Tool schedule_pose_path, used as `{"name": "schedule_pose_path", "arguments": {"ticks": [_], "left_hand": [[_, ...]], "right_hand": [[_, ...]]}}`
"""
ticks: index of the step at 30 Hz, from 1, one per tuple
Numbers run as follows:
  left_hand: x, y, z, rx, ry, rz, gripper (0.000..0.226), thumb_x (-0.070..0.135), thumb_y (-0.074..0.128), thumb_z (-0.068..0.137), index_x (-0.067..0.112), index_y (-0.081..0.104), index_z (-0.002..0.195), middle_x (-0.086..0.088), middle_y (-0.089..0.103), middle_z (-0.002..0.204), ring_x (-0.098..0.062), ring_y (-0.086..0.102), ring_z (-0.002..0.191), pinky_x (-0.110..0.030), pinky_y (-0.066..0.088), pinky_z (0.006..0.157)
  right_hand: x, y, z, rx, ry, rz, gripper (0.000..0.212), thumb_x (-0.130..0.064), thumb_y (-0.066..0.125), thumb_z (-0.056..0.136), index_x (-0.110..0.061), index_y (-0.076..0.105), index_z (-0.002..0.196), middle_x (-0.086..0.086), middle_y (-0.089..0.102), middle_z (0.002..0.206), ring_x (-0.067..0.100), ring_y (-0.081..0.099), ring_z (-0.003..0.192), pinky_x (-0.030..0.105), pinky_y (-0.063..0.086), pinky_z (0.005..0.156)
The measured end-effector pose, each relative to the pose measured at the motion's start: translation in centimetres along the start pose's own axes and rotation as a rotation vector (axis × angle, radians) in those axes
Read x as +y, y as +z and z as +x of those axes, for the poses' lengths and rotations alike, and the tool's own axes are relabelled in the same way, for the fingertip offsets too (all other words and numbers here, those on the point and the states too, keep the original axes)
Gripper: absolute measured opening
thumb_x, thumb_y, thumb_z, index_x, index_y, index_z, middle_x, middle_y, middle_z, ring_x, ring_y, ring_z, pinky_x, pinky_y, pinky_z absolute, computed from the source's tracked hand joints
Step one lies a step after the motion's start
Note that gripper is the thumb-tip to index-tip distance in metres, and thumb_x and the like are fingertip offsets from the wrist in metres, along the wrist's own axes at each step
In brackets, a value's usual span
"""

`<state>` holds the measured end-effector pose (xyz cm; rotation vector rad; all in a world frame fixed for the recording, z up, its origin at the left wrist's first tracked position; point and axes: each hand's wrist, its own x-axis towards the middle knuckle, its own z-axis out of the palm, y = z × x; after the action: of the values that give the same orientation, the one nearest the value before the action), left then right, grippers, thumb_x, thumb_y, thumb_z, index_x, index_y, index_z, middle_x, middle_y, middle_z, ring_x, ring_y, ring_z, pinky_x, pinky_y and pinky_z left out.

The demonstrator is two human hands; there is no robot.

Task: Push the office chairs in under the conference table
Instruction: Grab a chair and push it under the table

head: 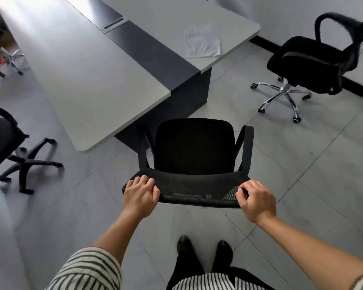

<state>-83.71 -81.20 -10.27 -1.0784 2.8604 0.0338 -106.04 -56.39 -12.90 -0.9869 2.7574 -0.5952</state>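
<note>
A black mesh office chair (194, 147) stands right in front of me, its seat facing the short end of the grey conference table (88, 80). My left hand (140, 195) grips the left end of the backrest's top edge. My right hand (256, 198) grips the right end of the same edge. The front of the seat sits close to the table's dark end panel (189, 95). A second black chair (308, 59) with a chrome base stands away from the table at the right. A third black chair (6, 141) stands at the left edge.
A sheet of paper (202, 43) lies on the table's far right corner. A chrome chair base (12, 59) and something red show at the far left. A wall with a dark skirting runs behind the right chair. My shoes (203, 248) stand on the tiled floor.
</note>
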Motion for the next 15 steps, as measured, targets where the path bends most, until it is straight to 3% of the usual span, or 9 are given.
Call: {"name": "schedule_pose_path", "arguments": {"ticks": [9, 15], "left_hand": [[-2.0, -1.0, 10.6, -0.034, 0.038, -0.045, 0.039, 0.041, 0.032, 0.084, 0.019, 0.063, 0.078, -0.001, 0.064, 0.085, -0.024, 0.058, 0.08, -0.038, 0.046, 0.075], [-3.0, -1.8, 16.6, -0.139, 0.08, -0.061, 0.043, 0.047, 0.028, 0.09, 0.021, 0.062, 0.097, 0.0, 0.061, 0.103, -0.022, 0.052, 0.1, -0.038, 0.038, 0.091]], "right_hand": [[-2.2, 0.8, 9.8, 0.064, 0.071, -0.026, 0.038, -0.04, 0.034, 0.079, -0.018, 0.063, 0.07, -0.002, 0.065, 0.074, 0.021, 0.057, 0.071, 0.027, 0.037, 0.057], [-3.4, 0.6, 15.0, 0.082, 0.132, -0.117, 0.045, -0.039, 0.028, 0.082, -0.016, 0.065, 0.073, 0.001, 0.068, 0.08, 0.027, 0.059, 0.084, 0.037, 0.044, 0.071]]}}
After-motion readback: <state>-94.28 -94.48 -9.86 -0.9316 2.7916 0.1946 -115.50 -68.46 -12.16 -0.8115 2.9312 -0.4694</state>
